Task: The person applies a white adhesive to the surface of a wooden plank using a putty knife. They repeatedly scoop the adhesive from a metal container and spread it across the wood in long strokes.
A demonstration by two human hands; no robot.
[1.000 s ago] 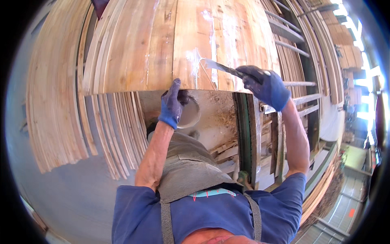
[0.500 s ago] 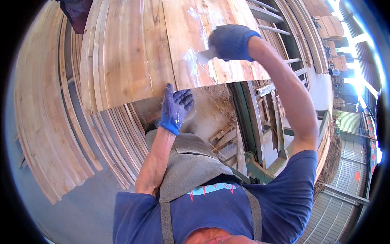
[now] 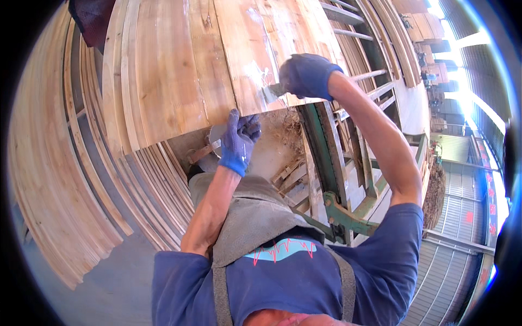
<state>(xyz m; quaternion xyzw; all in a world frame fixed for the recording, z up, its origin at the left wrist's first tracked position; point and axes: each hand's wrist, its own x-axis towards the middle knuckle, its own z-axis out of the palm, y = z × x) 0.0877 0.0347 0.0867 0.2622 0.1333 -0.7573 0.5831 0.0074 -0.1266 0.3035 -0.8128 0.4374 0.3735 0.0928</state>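
The scraper (image 3: 275, 91) is gripped by the right hand (image 3: 307, 76); left hand's (image 3: 239, 139) hold can't be told — panel (image 3: 168, 81) could be gouged by overpressing.

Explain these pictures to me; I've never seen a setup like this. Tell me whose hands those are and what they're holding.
There is no robot here: these are a person's own hands, in dark blue gloves. The view comes from a wide fisheye camera worn on the head and looking down, which is why straight edges bend.

In front is a wooden panel of planks lying side by side, with pale, glossy smears on it. The right hand holds a flat-bladed scraper down at the panel. The left hand is at the near edge, thumb against it; I can't tell whether its fingers grip. Beside the panel, to the left, lie more long boards.
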